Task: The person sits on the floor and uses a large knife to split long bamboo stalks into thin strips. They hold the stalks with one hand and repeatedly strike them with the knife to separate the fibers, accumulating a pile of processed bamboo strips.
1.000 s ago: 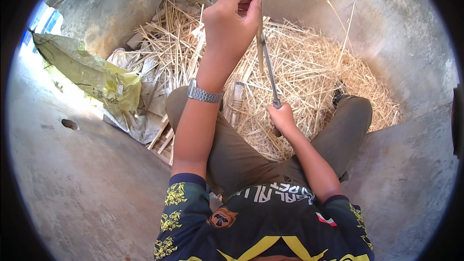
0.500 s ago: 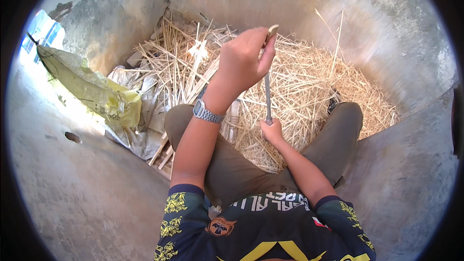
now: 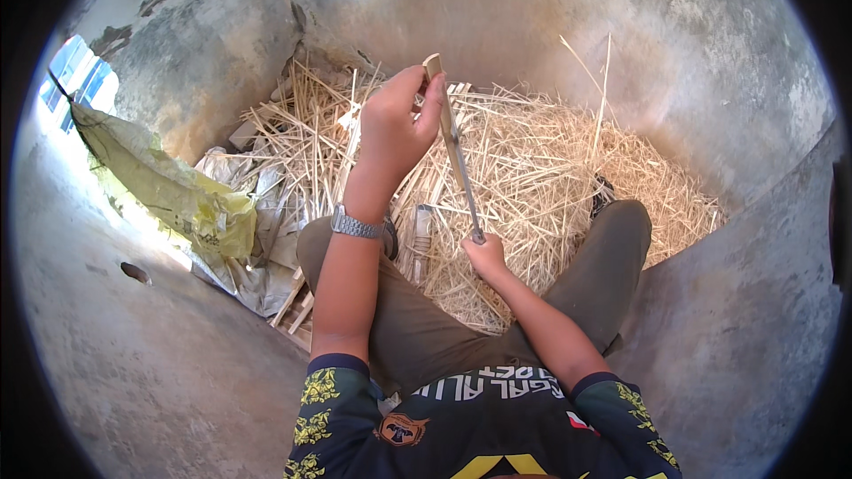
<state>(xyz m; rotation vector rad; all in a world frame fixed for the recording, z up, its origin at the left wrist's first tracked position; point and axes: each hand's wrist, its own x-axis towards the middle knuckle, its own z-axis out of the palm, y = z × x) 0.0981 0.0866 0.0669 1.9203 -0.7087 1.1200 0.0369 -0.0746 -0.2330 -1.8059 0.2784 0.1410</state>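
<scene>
In front of me, my left hand (image 3: pixel 399 120) is raised, its thumb and fingers pinching the top of a pale bamboo strip (image 3: pixel 433 66). The strip slants down and to the right. Lower down, my right hand (image 3: pixel 486 257) is closed round the handle of a knife whose narrow grey blade (image 3: pixel 470 198) points up along the strip. Blade and strip overlap in view, and I cannot tell how far the edge is into the bamboo. Most of the handle is hidden in my fist.
A heap of straw-coloured shavings (image 3: pixel 532 160) and loose strips (image 3: pixel 311 124) lies before my legs. A concrete wall (image 3: pixel 497 9) curves round me. A yellowish sack (image 3: pixel 169 182) hangs at the left. A short wooden block (image 3: pixel 422 235) lies by my left knee.
My left hand has moved left and slightly down with the bamboo strip, which now shows at more of a slant. My right hand and the knife have shifted slightly left and down.
</scene>
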